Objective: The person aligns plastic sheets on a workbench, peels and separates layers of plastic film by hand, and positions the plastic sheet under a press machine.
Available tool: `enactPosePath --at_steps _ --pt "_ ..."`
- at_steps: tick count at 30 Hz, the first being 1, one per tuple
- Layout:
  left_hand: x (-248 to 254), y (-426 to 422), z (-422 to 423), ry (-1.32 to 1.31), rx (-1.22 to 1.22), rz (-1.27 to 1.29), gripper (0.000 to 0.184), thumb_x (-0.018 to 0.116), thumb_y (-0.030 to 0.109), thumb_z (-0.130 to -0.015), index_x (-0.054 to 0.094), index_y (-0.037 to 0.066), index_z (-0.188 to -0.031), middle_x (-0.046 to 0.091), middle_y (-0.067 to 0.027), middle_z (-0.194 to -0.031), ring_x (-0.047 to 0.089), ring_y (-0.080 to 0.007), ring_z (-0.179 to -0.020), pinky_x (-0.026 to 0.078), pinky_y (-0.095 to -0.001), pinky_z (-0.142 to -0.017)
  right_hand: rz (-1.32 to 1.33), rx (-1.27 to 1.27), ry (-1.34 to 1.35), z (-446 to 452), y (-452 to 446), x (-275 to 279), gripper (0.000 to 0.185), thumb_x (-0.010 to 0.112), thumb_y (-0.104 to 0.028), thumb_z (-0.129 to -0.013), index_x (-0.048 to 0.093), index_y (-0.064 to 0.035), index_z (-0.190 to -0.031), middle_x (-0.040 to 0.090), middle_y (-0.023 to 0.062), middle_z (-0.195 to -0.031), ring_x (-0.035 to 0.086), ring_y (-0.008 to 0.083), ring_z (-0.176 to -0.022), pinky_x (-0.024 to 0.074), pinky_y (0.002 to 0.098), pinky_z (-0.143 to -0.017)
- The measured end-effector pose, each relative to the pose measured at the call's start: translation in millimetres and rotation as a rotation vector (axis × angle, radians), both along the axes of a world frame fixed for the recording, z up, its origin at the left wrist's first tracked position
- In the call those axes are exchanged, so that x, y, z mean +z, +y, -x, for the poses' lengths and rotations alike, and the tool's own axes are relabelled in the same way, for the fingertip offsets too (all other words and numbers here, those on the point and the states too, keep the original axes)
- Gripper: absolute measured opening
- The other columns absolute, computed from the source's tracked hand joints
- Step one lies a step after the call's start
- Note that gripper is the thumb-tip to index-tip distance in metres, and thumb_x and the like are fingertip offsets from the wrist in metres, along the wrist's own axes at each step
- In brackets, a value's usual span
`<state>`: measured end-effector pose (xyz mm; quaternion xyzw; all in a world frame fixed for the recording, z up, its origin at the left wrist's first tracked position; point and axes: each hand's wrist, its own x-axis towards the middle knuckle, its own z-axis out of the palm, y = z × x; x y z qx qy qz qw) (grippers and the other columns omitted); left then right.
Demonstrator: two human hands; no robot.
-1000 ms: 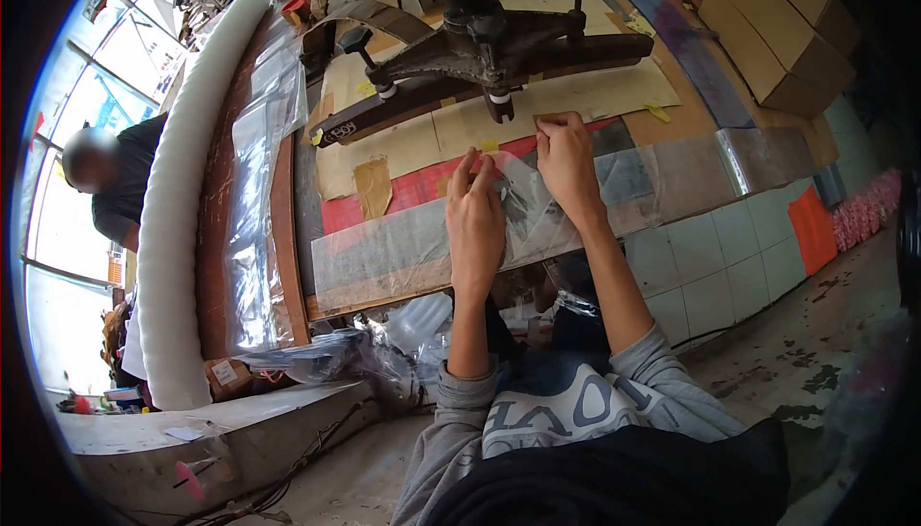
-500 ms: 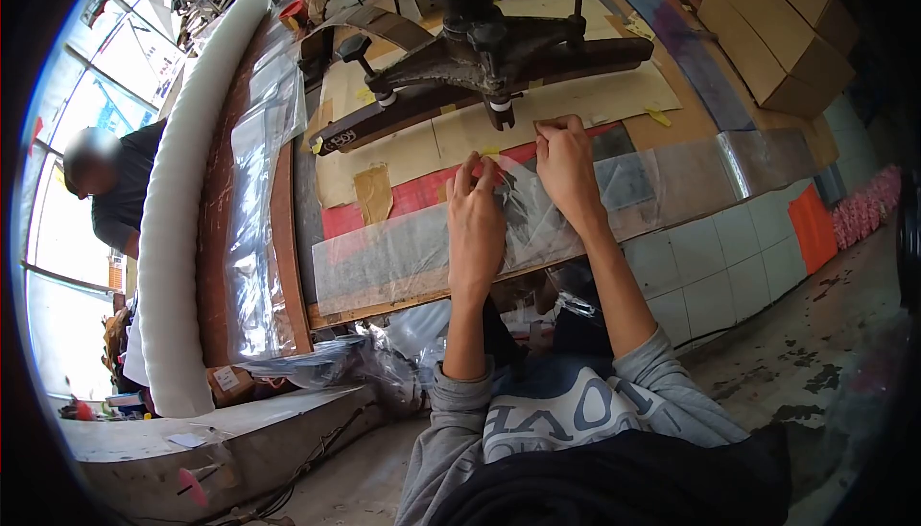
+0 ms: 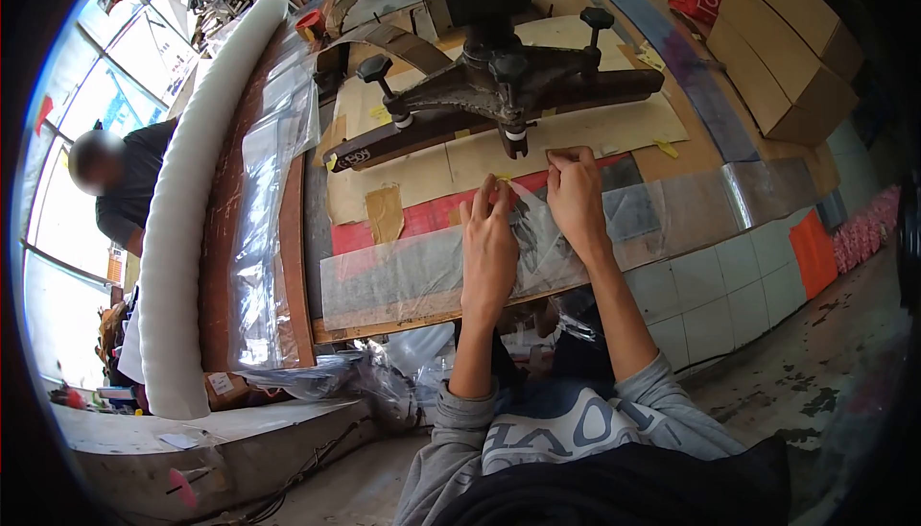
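My left hand [image 3: 491, 250] is at the front of the worktable, its bent fingers closed on the edge of a thin clear plastic sheet [image 3: 530, 214], beside a bit of yellow tape. A little farther back, my right hand [image 3: 578, 204] pinches the same sheet, thumb against curled fingers. Creases run through the plastic between the hands; the fingertips themselves are partly hidden. Just beyond them hangs a dark metal press head [image 3: 494, 94] with a long bar, above a cream board [image 3: 446, 173]. Red strips [image 3: 422, 216] and a translucent plastic strip [image 3: 384, 281] lie along the front.
A roll of white foam [image 3: 187, 209] and clear plastic sheets [image 3: 257, 276] lie at the left. Another person [image 3: 134, 185] is beyond the roll. Cardboard boxes [image 3: 777, 56] stand at the back right. Crumpled plastic [image 3: 403, 363] hangs below the table edge.
The view has tilted and shifted slightly, so table and press appear lower and farther right. Both hands keep nearly the same grip and place at the plastic sheet.
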<state>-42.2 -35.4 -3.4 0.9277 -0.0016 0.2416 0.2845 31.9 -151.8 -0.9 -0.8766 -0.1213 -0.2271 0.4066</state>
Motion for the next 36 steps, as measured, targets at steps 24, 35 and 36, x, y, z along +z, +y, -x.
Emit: enactPosePath --at_steps 24,35,36 --pt "7 -1 1 0.014 -0.011 0.002 0.054 0.048 -0.011 -0.074 0.053 -0.001 -0.127 0.048 -0.0230 -0.132 0.049 -0.0415 -0.112 0.039 -0.0474 -0.098 -0.020 0.049 0.075 2 -1 9 0.022 0.056 0.001 -0.086 0.064 0.0073 -0.106 0.057 0.0219 -0.104 0.060 0.0372 -0.096 0.0495 0.0400 -0.085" --pt "4 -4 0 -0.015 0.023 0.020 0.039 0.053 0.001 -0.088 0.053 0.002 -0.127 0.049 -0.0227 -0.129 0.051 -0.0403 -0.111 0.040 -0.0472 -0.096 -0.024 0.074 0.103 1 -3 6 0.024 0.057 -0.001 -0.087 0.065 0.0045 -0.110 0.056 0.0200 -0.106 0.060 0.0357 -0.096 0.0504 0.0389 -0.083" --pt "5 -5 0 -0.019 0.021 0.030 0.038 0.054 0.001 -0.088 0.054 0.002 -0.126 0.049 -0.0229 -0.129 0.051 -0.0404 -0.111 0.041 -0.0471 -0.095 -0.019 0.081 0.100 1 -3 7 0.024 0.057 -0.001 -0.088 0.064 0.0041 -0.110 0.056 0.0198 -0.107 0.061 0.0356 -0.096 0.0504 0.0388 -0.083"
